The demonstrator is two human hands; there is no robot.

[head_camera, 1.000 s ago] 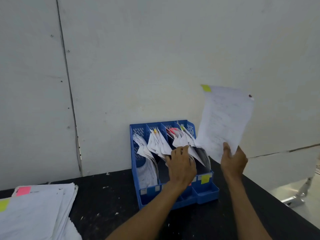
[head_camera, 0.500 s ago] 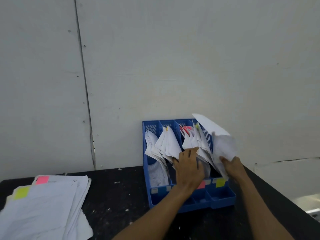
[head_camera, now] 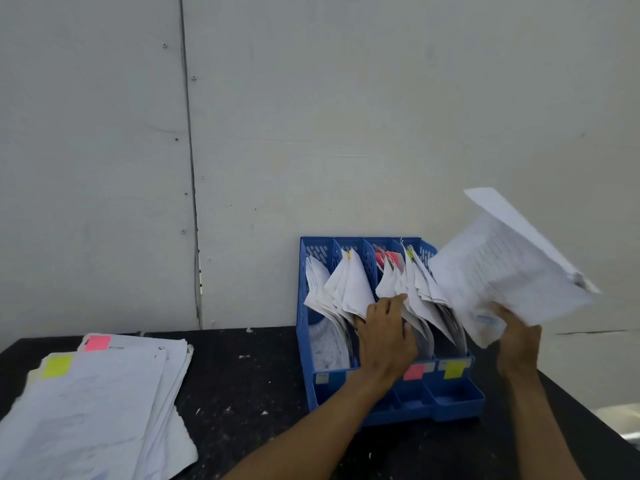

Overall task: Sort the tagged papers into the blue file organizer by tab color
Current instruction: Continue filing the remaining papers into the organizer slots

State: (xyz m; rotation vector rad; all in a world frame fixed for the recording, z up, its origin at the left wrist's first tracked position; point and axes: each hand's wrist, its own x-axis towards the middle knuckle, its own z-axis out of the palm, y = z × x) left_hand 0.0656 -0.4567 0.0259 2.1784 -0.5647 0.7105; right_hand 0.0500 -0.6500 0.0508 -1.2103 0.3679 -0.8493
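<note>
Well off to the left of both hands, a loose pile of papers [head_camera: 86,403] lies flat on the dark table [head_camera: 249,386]. A pink tab [head_camera: 98,342] sticks out at its far edge and a yellow tab [head_camera: 58,366] sits on the top sheet just nearer. The blue file organizer [head_camera: 457,407] stands against the wall [head_camera: 311,133], right under and behind the left hand [head_camera: 384,337]. Its four slots are stuffed with filed papers [head_camera: 349,289] that fan out towards the person. The left hand reaches in from the front around the middle slots with its back facing up. Its thumb lies against the sheets of the third slot, and its fingertips are hidden among the sheets of the second, so I cannot tell whether it grips them or only pushes them aside. Just to the right of its wrist, a pink label [head_camera: 414,371] and a yellow label [head_camera: 453,369] mark the fronts of the third and fourth slots. The right hand [head_camera: 517,344] is raised just beside the organizer's right wall, fingers curled round the lower edge of a printed sheet [head_camera: 502,271]. The sheet tilts up and to the right above that hand, its near corner over the fourth slot, its top edge bent over.
</note>
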